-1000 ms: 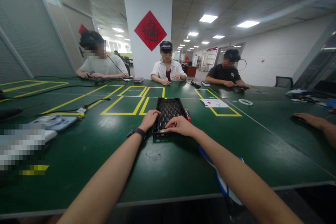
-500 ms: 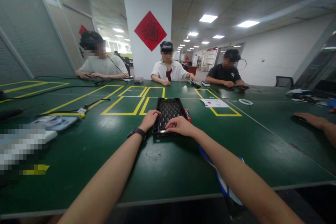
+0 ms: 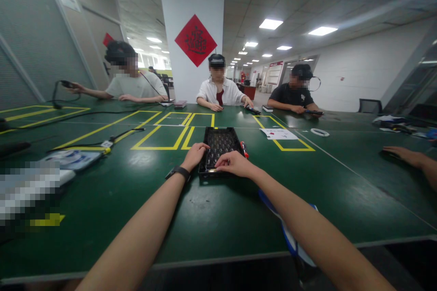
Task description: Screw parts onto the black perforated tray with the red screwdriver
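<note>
A black open tray (image 3: 224, 134) lies on the green table in front of me. Its inside is patterned with rows of small shiny shapes, too small to make out. My left hand (image 3: 195, 156) wears a dark wristband and holds the tray's left wall, with fingertips over the rim. My right hand (image 3: 234, 163) reaches over the near right corner, its fingers pinched together low inside the tray. Whatever those fingers hold is hidden. Near the fingertips a small pale strip shows at the tray's near edge. Just right of the tray sits a red object (image 3: 244, 149), partly covered by my right hand.
Yellow tape outlines (image 3: 155, 147) mark the green table (image 3: 136, 218). A paper sheet (image 3: 279, 134) and a white ring (image 3: 320, 132) lie to the right. Under my right forearm is a blue-and-white object (image 3: 289, 236). Three people sit opposite; another person's hand (image 3: 406, 155) rests at right.
The person at the far left has stretched an arm out to the left, lifting a dark cabled object off the table. My hands and the tray look the same.
</note>
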A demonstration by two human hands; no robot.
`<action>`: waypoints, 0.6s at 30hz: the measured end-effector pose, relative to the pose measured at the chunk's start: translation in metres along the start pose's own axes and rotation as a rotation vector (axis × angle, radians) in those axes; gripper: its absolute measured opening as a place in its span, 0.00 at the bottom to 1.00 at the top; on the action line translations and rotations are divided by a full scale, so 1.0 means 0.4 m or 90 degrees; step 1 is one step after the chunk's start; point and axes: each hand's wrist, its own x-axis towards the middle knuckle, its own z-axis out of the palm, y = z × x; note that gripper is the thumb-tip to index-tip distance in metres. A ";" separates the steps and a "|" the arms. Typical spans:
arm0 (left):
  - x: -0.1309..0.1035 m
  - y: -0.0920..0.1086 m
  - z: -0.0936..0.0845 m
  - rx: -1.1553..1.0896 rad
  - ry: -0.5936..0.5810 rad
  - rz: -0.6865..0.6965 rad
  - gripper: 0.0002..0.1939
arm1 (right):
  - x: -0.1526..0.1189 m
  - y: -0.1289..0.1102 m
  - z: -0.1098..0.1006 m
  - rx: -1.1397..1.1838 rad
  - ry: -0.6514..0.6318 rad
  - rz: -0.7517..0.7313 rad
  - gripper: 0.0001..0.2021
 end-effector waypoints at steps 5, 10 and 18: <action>0.001 0.001 0.000 -0.004 0.000 -0.007 0.17 | -0.002 -0.001 -0.002 0.006 0.007 -0.002 0.15; -0.001 0.000 0.000 -0.004 0.002 -0.004 0.17 | -0.001 0.000 -0.001 0.001 0.008 -0.002 0.14; 0.001 -0.006 0.002 -0.004 0.002 -0.004 0.17 | -0.001 0.004 0.001 0.026 -0.004 -0.005 0.14</action>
